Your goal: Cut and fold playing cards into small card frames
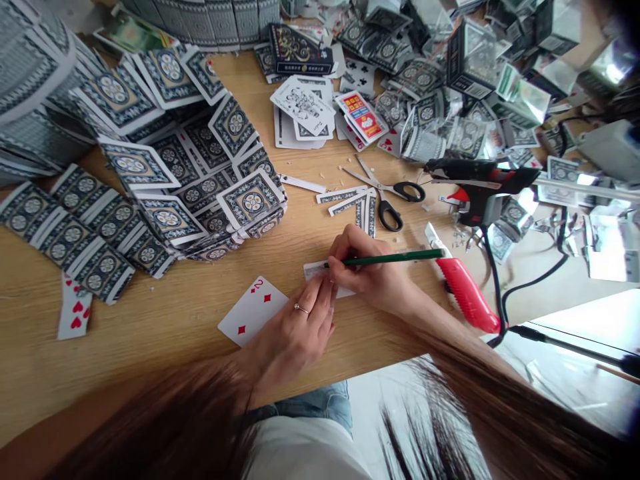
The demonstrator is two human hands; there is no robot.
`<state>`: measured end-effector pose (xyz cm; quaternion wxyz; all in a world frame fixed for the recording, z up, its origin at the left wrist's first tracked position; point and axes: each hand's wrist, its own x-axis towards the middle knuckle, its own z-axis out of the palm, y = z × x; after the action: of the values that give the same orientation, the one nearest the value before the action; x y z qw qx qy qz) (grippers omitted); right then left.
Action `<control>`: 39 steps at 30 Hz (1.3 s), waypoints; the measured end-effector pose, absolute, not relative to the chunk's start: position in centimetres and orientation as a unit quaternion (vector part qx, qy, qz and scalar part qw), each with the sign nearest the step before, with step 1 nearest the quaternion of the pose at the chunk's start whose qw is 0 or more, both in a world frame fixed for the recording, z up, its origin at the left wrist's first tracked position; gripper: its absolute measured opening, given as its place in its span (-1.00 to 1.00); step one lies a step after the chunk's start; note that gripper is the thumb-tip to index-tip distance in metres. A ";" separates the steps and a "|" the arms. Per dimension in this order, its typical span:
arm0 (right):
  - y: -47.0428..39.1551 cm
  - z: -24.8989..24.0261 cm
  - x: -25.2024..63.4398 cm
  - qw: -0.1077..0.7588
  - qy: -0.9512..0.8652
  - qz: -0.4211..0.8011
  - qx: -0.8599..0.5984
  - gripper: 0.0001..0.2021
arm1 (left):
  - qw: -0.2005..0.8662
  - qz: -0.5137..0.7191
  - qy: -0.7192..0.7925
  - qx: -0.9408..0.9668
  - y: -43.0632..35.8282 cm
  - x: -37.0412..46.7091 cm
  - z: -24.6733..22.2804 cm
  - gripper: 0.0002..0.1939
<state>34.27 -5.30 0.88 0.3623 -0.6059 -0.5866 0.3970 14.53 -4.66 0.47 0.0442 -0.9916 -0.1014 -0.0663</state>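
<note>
Here, my right hand (363, 263) grips a slim green pencil (405, 257) at a small white card piece (313, 271); my left hand (295, 323) presses it, fingers outstretched.

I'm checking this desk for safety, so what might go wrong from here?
The left grip presses on a small card piece right by the pencil in the right grip; a slip might skew the mark. The red cutter lies beside the right forearm, which might brush it. The cord of the glue gun runs by the cutter and could snag.
</note>
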 end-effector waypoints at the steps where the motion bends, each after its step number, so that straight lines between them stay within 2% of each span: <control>1: -5.3 1.0 34.6 0.363 -0.589 0.388 -0.609 -0.80 | 0.045 -0.068 -0.104 -0.991 -4.7 14.5 0.5 -0.46; 8: -5.1 1.3 35.1 0.354 -0.600 0.363 -0.619 -0.82 | 0.034 -0.057 -0.105 -0.992 -4.8 14.6 0.1 -0.45; 17: -4.3 2.3 32.8 0.314 -0.597 0.406 -0.617 -0.82 | 0.009 -0.059 -0.108 -0.992 -4.7 14.5 0.5 -0.51; 25: -6.4 1.7 37.3 0.327 -0.586 0.306 -0.675 -0.82 | 0.002 -0.072 -0.128 -0.989 -4.7 14.7 0.5 -0.49; 27: -6.9 1.6 38.1 0.352 -0.567 0.308 -0.678 -0.81 | 0.000 -0.080 -0.135 -0.988 -4.7 14.8 0.4 -0.49; 29: -7.4 1.6 38.3 0.412 -0.536 0.311 -0.668 -0.83 | -0.001 -0.093 -0.136 -0.986 -4.7 14.8 0.3 -0.48; 31: -7.9 1.7 38.3 0.457 -0.513 0.279 -0.671 -0.90 | 0.001 -0.100 -0.129 -0.987 -4.6 14.8 0.2 -0.48; 32: -8.1 1.8 38.3 0.455 -0.515 0.254 -0.680 -0.94 | 0.002 -0.102 -0.126 -0.987 -4.6 14.8 0.2 -0.48; 36: -9.0 1.8 38.0 0.373 -0.574 0.194 -0.702 -0.83 | -0.004 -0.111 -0.134 -0.985 -4.5 14.8 0.2 -0.50; 39: -9.3 1.3 37.9 0.356 -0.602 0.163 -0.696 -0.85 | -0.010 -0.107 -0.134 -0.985 -4.5 14.9 0.1 -0.49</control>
<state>37.94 -9.26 1.29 0.3562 -0.6963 -0.6016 0.1625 14.90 -4.53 0.09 -0.0099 -0.9851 -0.1342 -0.1068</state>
